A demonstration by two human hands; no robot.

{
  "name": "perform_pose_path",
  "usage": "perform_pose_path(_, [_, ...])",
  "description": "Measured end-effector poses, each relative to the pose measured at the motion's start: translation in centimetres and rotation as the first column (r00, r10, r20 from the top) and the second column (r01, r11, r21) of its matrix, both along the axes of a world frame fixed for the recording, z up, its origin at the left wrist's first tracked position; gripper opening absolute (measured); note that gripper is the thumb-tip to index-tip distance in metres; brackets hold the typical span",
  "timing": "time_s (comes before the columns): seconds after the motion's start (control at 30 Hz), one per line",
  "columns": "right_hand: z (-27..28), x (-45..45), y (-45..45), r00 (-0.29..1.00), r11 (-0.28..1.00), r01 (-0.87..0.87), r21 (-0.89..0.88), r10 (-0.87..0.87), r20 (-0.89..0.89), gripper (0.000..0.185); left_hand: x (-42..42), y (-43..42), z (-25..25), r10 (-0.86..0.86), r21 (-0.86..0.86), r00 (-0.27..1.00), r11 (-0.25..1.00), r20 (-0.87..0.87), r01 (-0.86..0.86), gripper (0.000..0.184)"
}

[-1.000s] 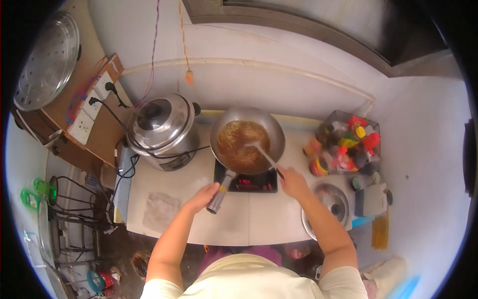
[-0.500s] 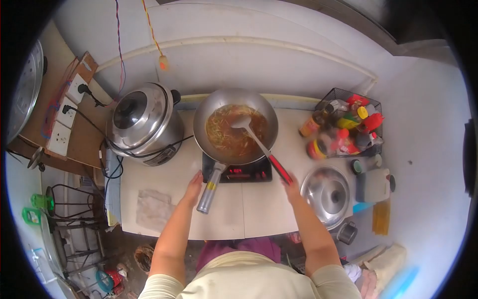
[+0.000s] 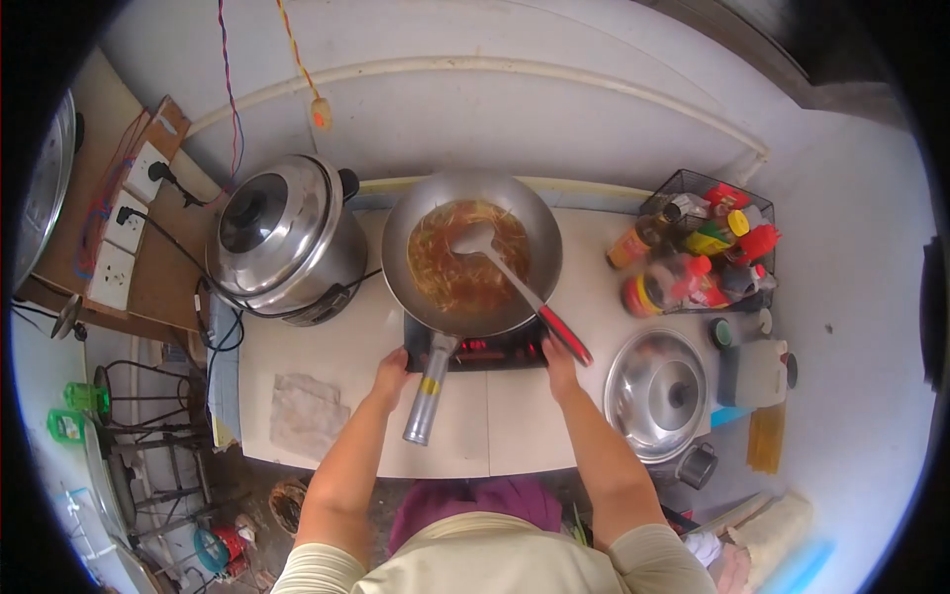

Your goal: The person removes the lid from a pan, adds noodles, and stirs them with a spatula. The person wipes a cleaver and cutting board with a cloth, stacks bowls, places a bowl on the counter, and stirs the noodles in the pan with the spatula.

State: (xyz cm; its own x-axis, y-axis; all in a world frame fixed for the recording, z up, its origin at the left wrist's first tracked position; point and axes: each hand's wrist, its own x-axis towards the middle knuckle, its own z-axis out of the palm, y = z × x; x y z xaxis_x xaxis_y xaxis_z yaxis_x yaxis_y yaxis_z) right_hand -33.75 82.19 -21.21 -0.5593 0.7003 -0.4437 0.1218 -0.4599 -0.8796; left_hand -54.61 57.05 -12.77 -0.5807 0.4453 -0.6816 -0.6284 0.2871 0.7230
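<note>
My left hand (image 3: 393, 374) is closed on the left front edge of a black induction cooker (image 3: 477, 354), whose red display is lit. At its right front edge my right hand (image 3: 561, 364) grips the cooker, just below the red handle of a spatula; some of its fingers are hidden. A metal wok (image 3: 544, 238) stands on the cooker, with its handle (image 3: 426, 401) pointing towards me. Reddish-brown broth with thin strips (image 3: 435, 257) fills the wok's bottom. The spatula (image 3: 510, 277) rests in it, its handle leaning over the right rim.
A steel rice cooker (image 3: 277, 238) stands at left, near wall sockets (image 3: 124, 223). A folded cloth (image 3: 309, 414) lies on the counter (image 3: 435, 455). At right are a wok lid (image 3: 643, 396), a plastic jug (image 3: 757, 373) and a wire basket (image 3: 683, 183) of seasoning bottles.
My right hand has moved left from the spatula handle's end to the cooker's edge. My left hand has come up against the left edge. The wok and cooker sit slightly nearer me.
</note>
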Motion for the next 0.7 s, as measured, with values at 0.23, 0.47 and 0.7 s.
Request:
perform_pose_path(0.23, [0.9,2.7,-3.1,0.999,0.999,-0.053,0.004,0.053,0.001,0.045,2.2,-3.4,-0.6,-0.008,-0.007,0.996,1.0,0.092,0.008,0.033])
perform_pose_path(0.47, [4.0,5.1,-6.5,0.995,0.98,-0.093,-0.178,0.084,-0.057,0.049,3.6,-6.1,0.3,-0.029,-0.032,0.988,0.999,0.152,0.034,0.035])
perform_pose_path(0.7, [4.0,8.1,-7.2,0.985,0.969,-0.139,-0.203,0.157,0.074,0.043,5.6,-8.3,1.0,-0.055,-0.024,0.975,0.998,0.217,0.061,0.036])
